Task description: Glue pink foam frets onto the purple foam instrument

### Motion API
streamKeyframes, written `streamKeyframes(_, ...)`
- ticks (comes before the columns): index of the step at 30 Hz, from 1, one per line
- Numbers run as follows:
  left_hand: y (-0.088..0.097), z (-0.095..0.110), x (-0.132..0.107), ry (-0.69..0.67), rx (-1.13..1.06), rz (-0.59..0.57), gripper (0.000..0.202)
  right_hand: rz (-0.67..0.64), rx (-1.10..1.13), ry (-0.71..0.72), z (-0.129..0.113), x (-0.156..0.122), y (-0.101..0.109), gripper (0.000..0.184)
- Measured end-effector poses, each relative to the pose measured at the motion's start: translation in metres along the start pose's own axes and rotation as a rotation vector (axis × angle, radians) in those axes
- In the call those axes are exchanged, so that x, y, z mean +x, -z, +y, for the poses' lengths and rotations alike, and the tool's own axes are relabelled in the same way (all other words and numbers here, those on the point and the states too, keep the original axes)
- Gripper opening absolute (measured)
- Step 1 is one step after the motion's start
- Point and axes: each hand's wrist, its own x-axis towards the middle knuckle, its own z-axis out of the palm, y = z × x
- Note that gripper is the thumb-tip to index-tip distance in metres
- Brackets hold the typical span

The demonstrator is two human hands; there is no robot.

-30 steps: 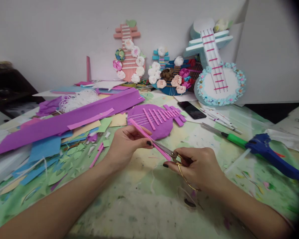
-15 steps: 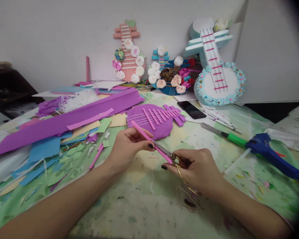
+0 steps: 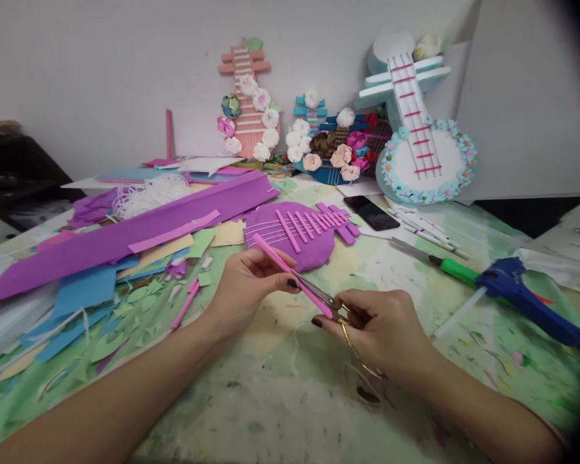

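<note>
Between thumb and fingers of my left hand [image 3: 256,277] is a narrow pink strip [image 3: 269,250], slanting down to the right. My right hand [image 3: 381,325] grips gold-handled scissors [image 3: 329,298], whose blades lie along the strip's lower half, their tips close to my left thumb. The strip's lower end reaches my right fingers. Just beyond my hands lies a purple guitar-shaped craft [image 3: 314,248] with white strings and pink crossbars.
Purple crepe paper [image 3: 125,238] and paper scraps [image 3: 145,299] cover the left. At right lie a phone [image 3: 372,212], a green-handled knife [image 3: 444,267] and a blue glue gun [image 3: 526,296]. Decorated guitar crafts [image 3: 251,122] lean at the wall, a large white one [image 3: 423,161] at right.
Hardly anything differs. The view has shifted very slightly; both hands, the strip and the scissors keep about the same place.
</note>
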Motion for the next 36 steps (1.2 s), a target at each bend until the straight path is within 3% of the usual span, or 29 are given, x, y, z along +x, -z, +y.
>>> streamKeyframes(5,0.002,-0.002,0.000,-0.028,0.045,-0.023,0.016,-0.019,-0.014,-0.036,-0.001,0.001,-0.001,0.039)
streamKeyframes(9,0.002,-0.002,0.001,-0.030,0.050,-0.021,0.016,-0.122,-0.021,-0.108,-0.003,0.003,0.001,0.042)
streamKeyframes(11,0.002,-0.001,0.002,-0.022,0.057,0.005,0.015,-0.189,-0.011,-0.116,-0.003,0.004,0.004,0.031)
streamKeyframes(13,0.002,0.000,0.003,-0.017,0.060,0.024,0.019,-0.234,0.036,-0.094,-0.003,0.004,0.006,0.005)
streamKeyframes(17,0.000,0.002,0.004,-0.050,0.028,0.057,0.047,-0.253,0.183,-0.048,0.001,0.003,0.007,0.036)
streamKeyframes(24,-0.003,0.006,0.003,-0.131,0.036,0.079,0.083,-0.063,0.208,0.090,0.007,-0.001,0.001,0.018)
streamKeyframes(36,-0.001,0.003,0.004,-0.137,0.044,0.053,0.081,0.070,0.225,0.135,0.004,-0.003,-0.002,0.025)
